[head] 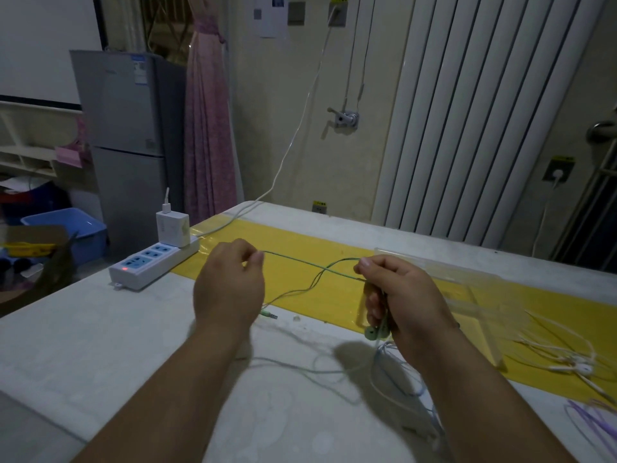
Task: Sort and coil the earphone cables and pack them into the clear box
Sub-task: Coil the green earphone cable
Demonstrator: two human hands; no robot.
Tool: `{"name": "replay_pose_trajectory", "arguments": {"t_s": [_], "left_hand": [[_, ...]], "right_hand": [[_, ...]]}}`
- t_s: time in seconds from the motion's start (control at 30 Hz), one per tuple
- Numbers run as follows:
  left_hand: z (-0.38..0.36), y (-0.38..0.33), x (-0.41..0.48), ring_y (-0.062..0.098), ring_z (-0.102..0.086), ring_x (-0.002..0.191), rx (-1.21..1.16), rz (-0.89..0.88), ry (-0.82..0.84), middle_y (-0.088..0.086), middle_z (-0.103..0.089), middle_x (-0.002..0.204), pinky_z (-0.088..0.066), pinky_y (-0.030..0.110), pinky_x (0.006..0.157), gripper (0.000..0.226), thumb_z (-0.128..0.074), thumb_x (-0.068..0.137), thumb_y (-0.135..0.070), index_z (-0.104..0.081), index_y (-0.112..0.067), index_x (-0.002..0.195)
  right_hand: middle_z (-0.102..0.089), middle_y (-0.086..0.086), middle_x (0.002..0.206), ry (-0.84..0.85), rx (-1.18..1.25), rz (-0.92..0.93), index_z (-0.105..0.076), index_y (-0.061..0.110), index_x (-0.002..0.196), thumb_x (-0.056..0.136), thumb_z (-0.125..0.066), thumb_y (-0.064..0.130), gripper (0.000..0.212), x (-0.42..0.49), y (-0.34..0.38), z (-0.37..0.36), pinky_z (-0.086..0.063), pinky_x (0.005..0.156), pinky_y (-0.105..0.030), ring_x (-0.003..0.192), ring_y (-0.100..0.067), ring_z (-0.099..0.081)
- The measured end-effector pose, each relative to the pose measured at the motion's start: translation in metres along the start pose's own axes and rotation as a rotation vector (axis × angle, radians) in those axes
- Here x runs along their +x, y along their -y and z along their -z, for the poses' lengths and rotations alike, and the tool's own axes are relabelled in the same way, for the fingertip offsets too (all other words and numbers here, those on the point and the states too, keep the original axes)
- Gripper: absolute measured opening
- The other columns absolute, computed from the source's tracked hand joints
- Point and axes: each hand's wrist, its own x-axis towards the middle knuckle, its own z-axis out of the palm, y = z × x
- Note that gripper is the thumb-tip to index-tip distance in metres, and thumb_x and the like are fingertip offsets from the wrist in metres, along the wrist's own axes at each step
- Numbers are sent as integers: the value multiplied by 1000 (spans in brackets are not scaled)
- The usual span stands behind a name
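Dim room, pale table (100, 329). Left hand (230, 289) pinches the green cable (300, 261); right hand (397, 295) grips its coils and earbuds (376, 333). Thin, limp and light, it likely tangles, so hold it near the coils. Clear box (480, 289) sits just right.

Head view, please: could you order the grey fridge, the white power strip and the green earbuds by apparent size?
1. Tall grey fridge, largest though farthest.
2. White power strip with blue sockets.
3. Green earbuds, nearest, held by the right hand.

Dim indoor light, soft shadows under hands, wide-angle edge bending
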Motion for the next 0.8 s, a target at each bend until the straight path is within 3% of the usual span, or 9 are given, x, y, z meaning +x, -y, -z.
{"name": "replay_pose_trajectory", "arguments": {"t_s": [0.1, 0.17, 0.23, 0.3, 0.37, 0.43, 0.5, 0.6, 0.8], "left_hand": [[6, 3, 3, 26, -48, 75, 92, 131, -122, 5, -55, 85, -32, 32, 60, 19, -48, 97, -28, -55, -17, 83], [8, 4, 2, 27, -51, 78, 151, 124, -105, 6, -57, 89, -37, 33, 61, 18, -48, 96, -28, -60, -18, 86], [7, 3, 0, 29, -55, 88, 232, 82, -22, 6, -62, 101, -46, 37, 72, 18, -52, 92, -29, -69, -22, 93], [5, 1, -3, 28, -56, 101, 304, 30, 47, 2, -64, 115, -45, 39, 84, 24, -56, 86, -23, -71, -27, 105], [4, -3, -6, 27, -52, 112, 326, -39, 85, -1, -59, 127, -39, 40, 90, 48, -58, 76, -14, -63, -28, 122], [4, -9, -8, 27, -51, 112, 219, -181, 88, 1, -57, 124, -39, 42, 91, 62, -57, 64, -12, -60, -25, 124], [3, -13, -9, 25, -54, 105, 21, -376, 77, -1, -59, 114, -44, 43, 86, 55, -53, 60, -16, -64, -22, 113], [1, -18, -17, 19, -54, 101, -84, -605, 118, -4, -59, 109, -43, 41, 81, 31, -59, 74, -22, -69, -26, 102], [-9, -17, -20, 17, -53, 98, -24, -682, 199, -5, -60, 104, -45, 41, 77, 14, -60, 82, -38, -68, -28, 89]], "right_hand": [[-38, 1, 48, -19, 41, -19, -61, 7, 81, 94, -57, 15, 16, 2, 1, 4, -28, 42, -24, 41, -14, -31], [-38, 1, 50, -25, 42, -10, -62, 8, 80, 94, -58, 15, 17, 3, 0, 6, -25, 42, -23, 42, -13, -26], [-46, 1, 51, -19, 8, -2, -63, 6, 80, 95, -58, 14, 17, 3, -1, 5, -24, 40, -21, 40, -11, -25], [-59, 0, 58, -8, -58, 9, -65, 7, 82, 95, -58, 15, 16, 1, -2, 2, -26, 38, -20, 37, -8, -28], [-66, -1, 64, -12, -137, 29, -67, 10, 83, 94, -60, 17, 15, 0, -4, -1, -28, 37, -18, 37, -6, -30], [-68, -1, 65, -29, -198, 56, -68, 11, 83, 94, -61, 19, 15, 0, -7, -2, -28, 38, -18, 38, -6, -31], [-68, -1, 65, -33, -246, 75, -69, 11, 83, 93, -61, 20, 15, -1, -9, -3, -29, 41, -18, 38, -3, -32], [-67, -1, 64, -14, -266, 80, -68, 11, 83, 93, -61, 20, 15, -2, -12, -6, -28, 48, -21, 37, -1, -38], [-65, -4, 64, 60, -178, 69, -68, 9, 83, 93, -61, 16, 14, -4, -8, -9, -29, 52, -22, 40, 0, -43]]}}
